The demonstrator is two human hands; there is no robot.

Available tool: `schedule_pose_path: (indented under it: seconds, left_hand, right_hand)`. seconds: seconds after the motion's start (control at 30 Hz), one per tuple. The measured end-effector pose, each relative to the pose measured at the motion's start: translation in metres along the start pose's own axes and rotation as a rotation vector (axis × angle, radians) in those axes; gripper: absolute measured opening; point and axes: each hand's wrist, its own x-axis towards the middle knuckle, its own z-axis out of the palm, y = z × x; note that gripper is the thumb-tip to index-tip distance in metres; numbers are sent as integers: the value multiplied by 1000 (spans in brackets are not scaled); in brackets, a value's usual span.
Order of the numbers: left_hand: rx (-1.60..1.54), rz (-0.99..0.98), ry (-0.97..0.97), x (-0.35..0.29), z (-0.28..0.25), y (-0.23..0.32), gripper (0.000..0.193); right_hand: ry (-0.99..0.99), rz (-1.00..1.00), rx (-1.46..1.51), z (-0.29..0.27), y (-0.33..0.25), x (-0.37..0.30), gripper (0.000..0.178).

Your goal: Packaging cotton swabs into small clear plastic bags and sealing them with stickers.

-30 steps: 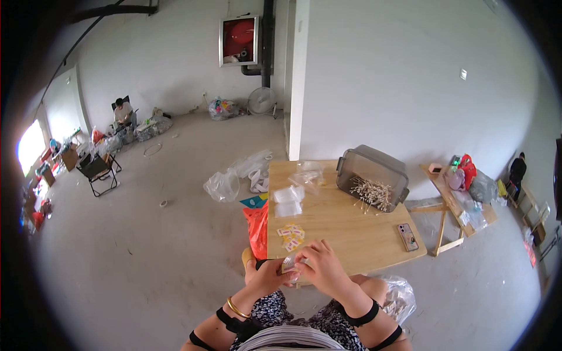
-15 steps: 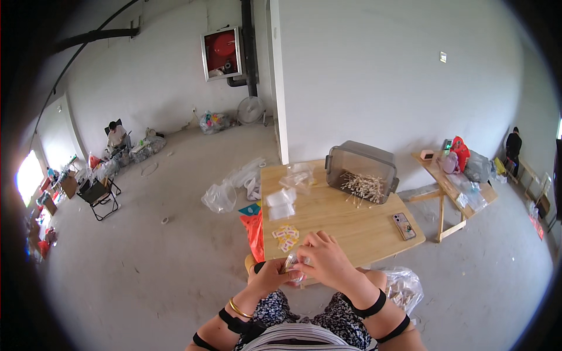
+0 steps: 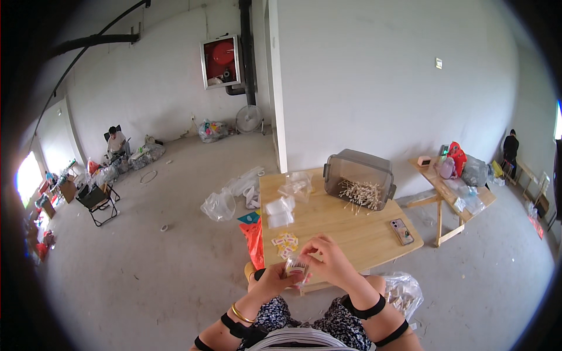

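Observation:
In my left hand [image 3: 274, 281], closed at the near edge of the wooden table, is a small clear plastic bag [image 3: 296, 268]. Thin swab-like sticks and a printed card seem to be inside it. My right hand [image 3: 328, 260] has its fingers curled in a pinch at the bag's upper right edge. Just beyond the hands lies a loose pile of small yellow and white cards [image 3: 285, 242]. Farther back on the left are a stack of small clear bags [image 3: 280, 212] and more crumpled plastic [image 3: 297, 186]. A grey see-through bin [image 3: 360, 167] lies tipped on its side, with many cotton swabs [image 3: 361, 194] spilling toward me.
A phone [image 3: 401, 231] lies at the table's right. A red bag [image 3: 253, 243] hangs by its left edge. On the floor are clear plastic bags [image 3: 219, 206] and a filled bag [image 3: 404, 292] beside my leg. Another wooden table [image 3: 451, 193] stands right. Two people work far off.
My right hand has shifted slightly right and down, uncovering more of the small bag. The bag now stands more upright in my left hand. The view has tilted up slightly.

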Motion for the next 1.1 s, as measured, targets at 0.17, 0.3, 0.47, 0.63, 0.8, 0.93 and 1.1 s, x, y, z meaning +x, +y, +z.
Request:
schedule_pose_path:
  seconds: [0.17, 0.3, 0.47, 0.63, 0.8, 0.93, 1.1]
  left_hand:
    - [10, 63, 77, -3, 3, 10, 32]
    - [-43, 89, 67, -4, 4, 3, 34]
    - [-76, 79, 89, -8, 7, -9, 34]
    - [-98, 111, 74, -12, 11, -10, 33]
    - [-161, 77, -14, -15, 11, -14, 31]
    - [412, -9, 17, -25, 17, 15, 28]
    - [221, 215, 90, -22, 7, -10, 29]
  right_hand:
    - [111, 39, 127, 0, -5, -11, 14]
    - [121, -55, -29, 6, 1, -19, 17]
    - [47, -148, -157, 3, 3, -25, 17]
    - [63, -114, -40, 5, -6, -24, 20]
    - [6, -112, 13, 8, -4, -26, 19]
    - [30, 24, 177, 12, -1, -33, 16]
    - [-41, -25, 116, 14, -5, -35, 15]
